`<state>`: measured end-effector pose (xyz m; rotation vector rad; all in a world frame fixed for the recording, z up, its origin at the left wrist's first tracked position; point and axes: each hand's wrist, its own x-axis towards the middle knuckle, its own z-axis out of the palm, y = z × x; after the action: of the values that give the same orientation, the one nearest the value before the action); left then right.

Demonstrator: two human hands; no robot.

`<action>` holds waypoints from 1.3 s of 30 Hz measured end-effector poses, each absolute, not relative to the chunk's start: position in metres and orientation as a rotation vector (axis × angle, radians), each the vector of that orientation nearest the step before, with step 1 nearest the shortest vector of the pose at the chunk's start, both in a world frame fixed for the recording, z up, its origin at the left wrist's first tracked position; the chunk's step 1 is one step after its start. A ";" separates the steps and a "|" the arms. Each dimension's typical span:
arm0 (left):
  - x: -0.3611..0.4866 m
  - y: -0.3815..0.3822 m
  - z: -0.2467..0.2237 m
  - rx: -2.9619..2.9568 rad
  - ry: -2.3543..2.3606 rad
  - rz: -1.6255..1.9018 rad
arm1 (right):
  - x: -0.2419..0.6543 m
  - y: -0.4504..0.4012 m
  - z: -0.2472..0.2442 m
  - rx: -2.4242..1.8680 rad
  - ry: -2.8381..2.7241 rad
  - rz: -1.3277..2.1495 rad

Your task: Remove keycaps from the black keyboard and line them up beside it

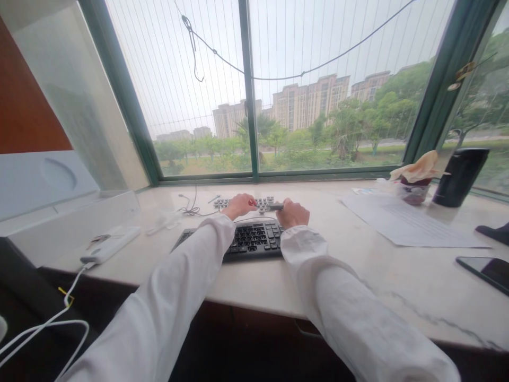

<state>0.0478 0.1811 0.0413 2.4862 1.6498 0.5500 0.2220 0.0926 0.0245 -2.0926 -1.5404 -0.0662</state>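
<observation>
A black keyboard (254, 237) lies on the pale countertop below my wrists. Many of its keycaps are off, leaving bare sockets in the middle. Behind it, loose keycaps (264, 201) are spread out in rows. My right hand (293, 213) is closed around a short dark-handled tool (277, 207), which points left over the keycaps; its kind is too small to tell. Close to the tool's tip, my left hand (239, 206) has its fingers curled together over the loose keycaps. Whatever sits between those fingertips is too small to make out.
Left of the keyboard are a coiled cable (191, 210), clear plastic (163, 222) and a white power strip (111, 245). To the right lie paper sheets (409, 220), a cup with a cloth (415, 191), a black tumbler (461, 178) and a phone (487, 271). The window (254, 178) borders the back.
</observation>
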 end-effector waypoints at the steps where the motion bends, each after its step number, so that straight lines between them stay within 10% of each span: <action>1: 0.050 0.188 0.039 2.467 1.663 0.539 | 0.222 0.093 0.024 -2.093 -1.544 -0.070; 39: 0.048 0.222 0.017 2.348 1.797 0.500 | 0.221 0.100 0.015 -2.092 -1.600 -0.108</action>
<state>0.0484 0.2216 0.0173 2.3475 1.7971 0.5000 0.2210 0.1000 0.0149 -2.0917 -1.6001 -0.1081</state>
